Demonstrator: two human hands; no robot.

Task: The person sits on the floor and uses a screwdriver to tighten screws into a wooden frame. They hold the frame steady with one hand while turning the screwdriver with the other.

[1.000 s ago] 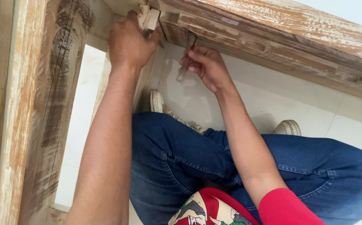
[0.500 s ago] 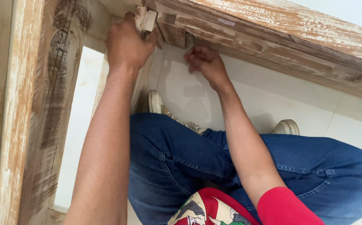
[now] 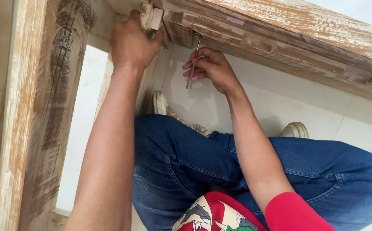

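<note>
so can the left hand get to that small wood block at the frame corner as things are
Yes, it looks so: the left hand already rests against the wood block at the frame corner, nothing between them. The right hand holds a tool farther along.

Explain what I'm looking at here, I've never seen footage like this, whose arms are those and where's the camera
There is no machine here. The camera sits on a person's head and looks down, so the two bare arms reaching away from you are that person's own. Below them you see their crossed legs in blue jeans, with pale shoes on a light tiled floor.

They sit inside a worn, whitewashed wooden frame. The left hand presses on a small pale wooden block at the frame's corner. The right hand has a grip on a thin metal tool, probably a hex key or small driver, whose upper end meets the underside of the frame's rail. Whether it sits in a screw there is too small to tell.
</note>
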